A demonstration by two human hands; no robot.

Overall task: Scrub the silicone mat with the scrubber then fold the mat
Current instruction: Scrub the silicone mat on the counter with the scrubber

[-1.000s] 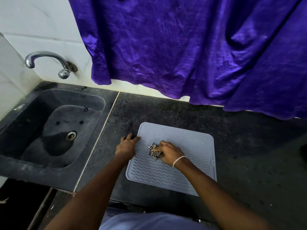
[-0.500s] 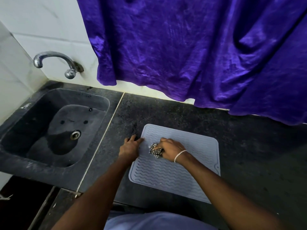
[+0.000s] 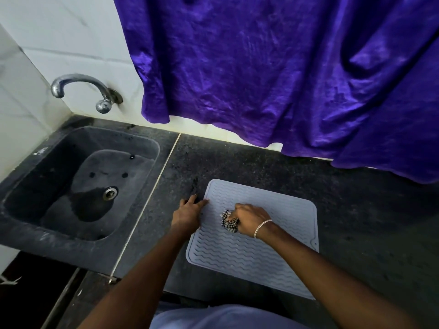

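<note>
A pale grey silicone mat (image 3: 280, 214) with wavy ridges lies flat on the dark stone counter. My right hand (image 3: 251, 219), a silver bracelet on its wrist, is closed around a black-and-white scrubber (image 3: 228, 222) and presses it onto the mat's left-middle part. My left hand (image 3: 188, 213) rests palm down at the mat's left edge, its fingertips touching the upper left corner. The part of the mat's front right under my right forearm is hidden.
A dark stone sink (image 3: 26, 186) with a metal drain (image 3: 110, 193) sits to the left, under a chrome tap (image 3: 78, 84). A purple cloth (image 3: 285, 79) hangs over the back wall and reaches the counter (image 3: 368, 222) at the right.
My right hand with the scrubber has shifted slightly over the mat's left-middle area. The left hand stays at the mat's left edge. The camera view has drifted a little.
</note>
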